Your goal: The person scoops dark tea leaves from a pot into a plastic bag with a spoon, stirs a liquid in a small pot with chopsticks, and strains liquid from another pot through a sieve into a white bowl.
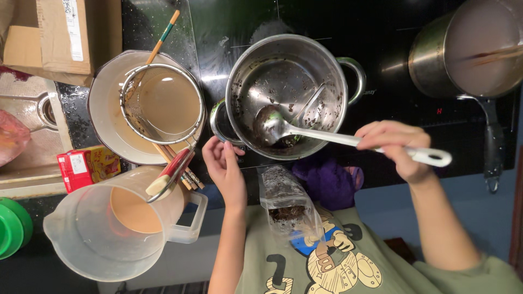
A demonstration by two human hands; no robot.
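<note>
We see the right hand (395, 147) gripping a white ladle (305, 132) whose bowl rests in a steel pot (287, 92) flecked with dark dregs, while the left hand (222, 163) touches the pot's near handle, beside a clear bag (286, 204) of dark leaves.

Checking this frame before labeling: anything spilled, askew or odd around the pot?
Mostly orderly. The steel pot is nearly empty, with dark bits stuck to its wall and base. The strainer rests tilted on chopsticks across the white bowl. A clear bag of dark residue hangs at the counter edge.
</note>
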